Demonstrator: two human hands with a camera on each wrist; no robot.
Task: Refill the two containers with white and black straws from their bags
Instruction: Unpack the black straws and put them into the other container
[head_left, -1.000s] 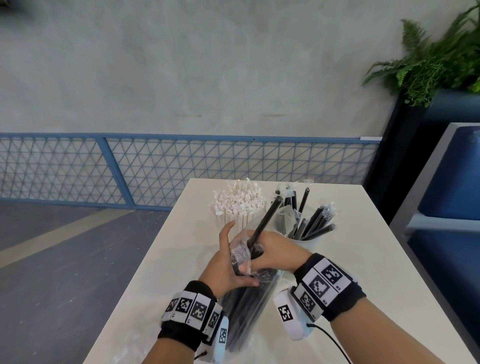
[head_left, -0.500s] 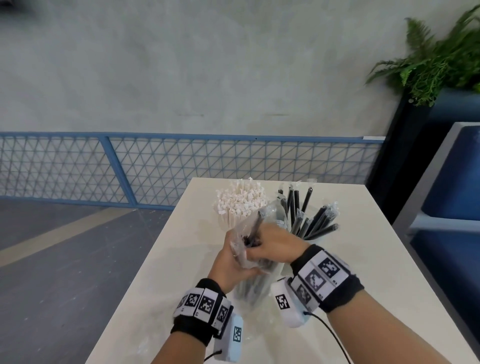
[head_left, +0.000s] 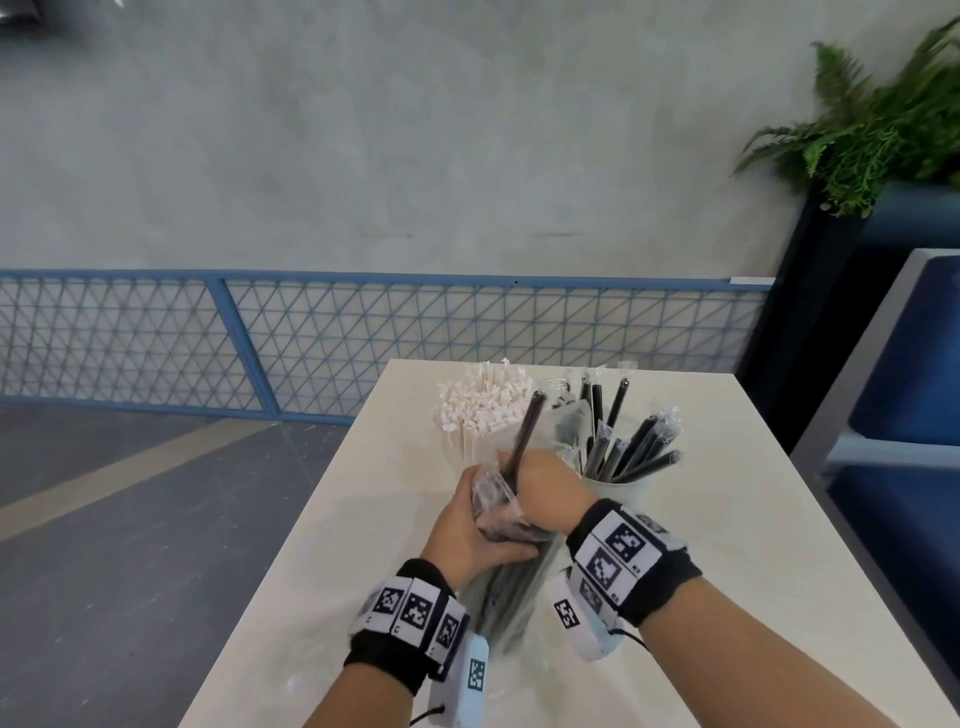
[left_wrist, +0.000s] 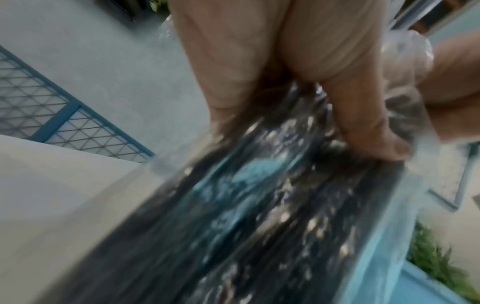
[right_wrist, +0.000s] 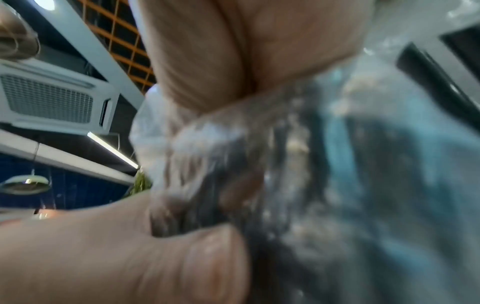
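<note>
Left hand (head_left: 470, 530) is gripping the clear crinkled plastic bag of black straws (head_left: 511, 582) near its open top, fingers (left_wrist: 363, 115) curled round the bundle with the thumb pressing across the film. Bag body is hanging down and back from those fingers toward the wrists, over the pale cream rectangular table (head_left: 727, 519).

Right hand (head_left: 543, 486) is sitting just beside the left, at the bag's mouth, fingers curled together and pinching a single long black straw (head_left: 524, 434). That straw is sticking up and away from the fingertips, tilted slightly right, its lower end hidden inside the fist. The right wrist view is blurred; film is bunching against the fingers (right_wrist: 207, 61) there.

Just beyond the fingertips, a tall clear container packed with white paper-wrapped straws (head_left: 480, 410) is standing upright. To its right, a pale round container holding film-wrapped black straws (head_left: 626, 441) is standing, straws fanning outward.

Further back: blue metal mesh railing (head_left: 363, 338), green fern-like plant (head_left: 872, 130).
</note>
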